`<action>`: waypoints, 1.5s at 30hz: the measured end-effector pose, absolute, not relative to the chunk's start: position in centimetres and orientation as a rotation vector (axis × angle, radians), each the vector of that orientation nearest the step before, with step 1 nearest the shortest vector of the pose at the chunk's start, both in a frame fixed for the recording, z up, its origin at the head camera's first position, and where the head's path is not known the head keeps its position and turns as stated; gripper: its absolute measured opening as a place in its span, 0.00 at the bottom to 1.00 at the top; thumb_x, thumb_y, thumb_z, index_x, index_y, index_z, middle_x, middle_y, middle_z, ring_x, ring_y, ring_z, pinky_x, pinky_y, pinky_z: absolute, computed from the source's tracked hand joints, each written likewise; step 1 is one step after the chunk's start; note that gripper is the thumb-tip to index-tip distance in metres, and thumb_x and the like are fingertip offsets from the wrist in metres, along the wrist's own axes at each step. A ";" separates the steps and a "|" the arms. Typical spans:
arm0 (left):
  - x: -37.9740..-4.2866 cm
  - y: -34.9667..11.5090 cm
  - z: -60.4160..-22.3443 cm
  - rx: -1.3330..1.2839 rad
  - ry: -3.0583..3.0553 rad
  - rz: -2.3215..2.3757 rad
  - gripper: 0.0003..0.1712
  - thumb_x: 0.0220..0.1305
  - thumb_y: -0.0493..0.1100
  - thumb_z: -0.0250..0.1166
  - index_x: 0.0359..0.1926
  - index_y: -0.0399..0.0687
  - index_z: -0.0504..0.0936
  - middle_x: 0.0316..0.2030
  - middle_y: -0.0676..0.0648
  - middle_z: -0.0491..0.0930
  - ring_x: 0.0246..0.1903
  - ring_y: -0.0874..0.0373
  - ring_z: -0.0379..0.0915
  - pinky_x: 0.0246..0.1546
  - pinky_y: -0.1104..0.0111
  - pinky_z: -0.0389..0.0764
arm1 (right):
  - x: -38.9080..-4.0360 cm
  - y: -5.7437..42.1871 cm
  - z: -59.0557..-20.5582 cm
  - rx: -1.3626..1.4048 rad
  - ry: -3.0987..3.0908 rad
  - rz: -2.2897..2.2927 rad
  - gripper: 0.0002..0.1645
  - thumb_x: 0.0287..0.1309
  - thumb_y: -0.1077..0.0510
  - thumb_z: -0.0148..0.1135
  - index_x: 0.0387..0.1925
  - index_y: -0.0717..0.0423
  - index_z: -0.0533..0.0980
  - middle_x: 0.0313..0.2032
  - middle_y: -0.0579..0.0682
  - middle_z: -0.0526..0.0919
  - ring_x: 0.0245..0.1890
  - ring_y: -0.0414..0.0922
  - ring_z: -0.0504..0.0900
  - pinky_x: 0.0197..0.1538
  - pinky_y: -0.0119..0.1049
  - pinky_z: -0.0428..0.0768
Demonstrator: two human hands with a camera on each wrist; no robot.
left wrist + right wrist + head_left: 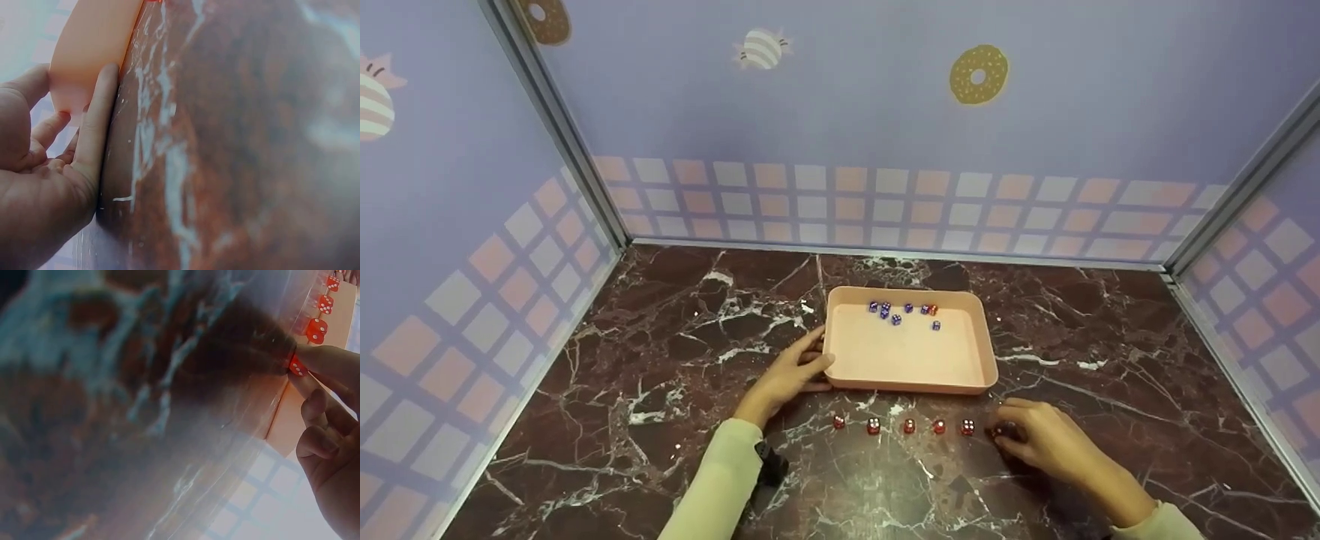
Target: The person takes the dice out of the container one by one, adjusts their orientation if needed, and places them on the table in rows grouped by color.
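Note:
My left hand (pixel 791 371) grips the left side of a shallow peach tray (pixel 911 364), its thumb at the rim. In the left wrist view, fingers (pixel 100 115) lie along the tray's outer wall (pixel 93 42), low by the tabletop. Between thumb and index finger, my right hand (pixel 1046 435) pinches a red die (pixel 298 367) with white pips, down at the table surface. This die sits at the right end of a row of several red dice (pixel 909 426) in front of the tray. Inside the tray, several blue dice (pixel 896 319) lie toward the back, with an orange-red die (pixel 934 309) among them.
The dark marbled tabletop (pixel 675 337) spreads around the tray. Lilac wall panels (pixel 870 112) with printed sweets and checks enclose the back and both sides, joined by grey metal corner strips (pixel 559 120). A black wrist band (pixel 771 465) shows at the left sleeve.

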State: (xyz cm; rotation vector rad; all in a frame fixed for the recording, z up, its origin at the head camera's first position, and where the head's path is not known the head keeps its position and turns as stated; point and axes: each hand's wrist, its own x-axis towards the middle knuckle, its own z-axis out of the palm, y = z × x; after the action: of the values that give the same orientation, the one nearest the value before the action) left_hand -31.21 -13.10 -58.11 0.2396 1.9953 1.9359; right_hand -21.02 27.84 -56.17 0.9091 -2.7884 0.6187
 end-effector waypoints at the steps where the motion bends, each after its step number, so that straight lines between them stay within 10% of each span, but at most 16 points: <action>1: -31.2 -13.1 -58.2 0.237 1.997 1.937 0.39 0.81 0.38 0.59 0.84 0.42 0.54 0.68 0.28 0.66 0.61 0.38 0.75 0.54 0.49 0.90 | -21.0 27.8 -56.1 0.910 -2.793 0.614 0.17 0.49 0.65 0.80 0.39 0.43 0.87 0.34 0.36 0.83 0.26 0.30 0.73 0.25 0.29 0.74; 16: -31.2 -13.1 -57.9 0.229 2.020 1.925 0.39 0.80 0.39 0.60 0.84 0.43 0.54 0.68 0.29 0.67 0.61 0.40 0.75 0.53 0.51 0.91 | -24.4 26.5 -51.8 0.871 -2.738 0.782 0.02 0.62 0.59 0.75 0.37 0.51 0.88 0.32 0.40 0.87 0.26 0.34 0.77 0.29 0.30 0.81; 26: -31.5 -12.9 -56.9 0.228 2.090 1.879 0.39 0.82 0.42 0.59 0.85 0.49 0.54 0.66 0.32 0.68 0.64 0.37 0.73 0.55 0.49 0.90 | -33.0 24.6 -50.3 0.741 -2.834 0.710 0.13 0.65 0.59 0.72 0.48 0.61 0.88 0.43 0.57 0.91 0.27 0.43 0.82 0.32 0.41 0.85; 34: -31.3 -12.6 -57.5 0.209 2.049 1.887 0.41 0.79 0.44 0.63 0.85 0.49 0.56 0.66 0.31 0.68 0.62 0.40 0.75 0.57 0.50 0.89 | -36.9 22.5 -51.3 0.692 -2.958 0.646 0.19 0.65 0.60 0.69 0.55 0.63 0.86 0.50 0.62 0.89 0.48 0.64 0.87 0.52 0.63 0.86; 45: -30.9 -12.8 -57.8 0.212 2.044 1.891 0.41 0.79 0.43 0.64 0.85 0.49 0.56 0.66 0.30 0.68 0.61 0.39 0.76 0.56 0.50 0.89 | -39.0 20.7 -52.6 0.563 -3.050 0.490 0.16 0.68 0.63 0.68 0.56 0.59 0.87 0.44 0.60 0.84 0.47 0.63 0.85 0.53 0.64 0.84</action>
State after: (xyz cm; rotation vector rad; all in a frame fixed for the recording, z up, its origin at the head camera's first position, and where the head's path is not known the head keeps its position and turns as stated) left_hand -30.92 -12.80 -57.82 0.2119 2.0443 1.8913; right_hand -39.02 20.67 -52.61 0.5630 -3.0503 0.4905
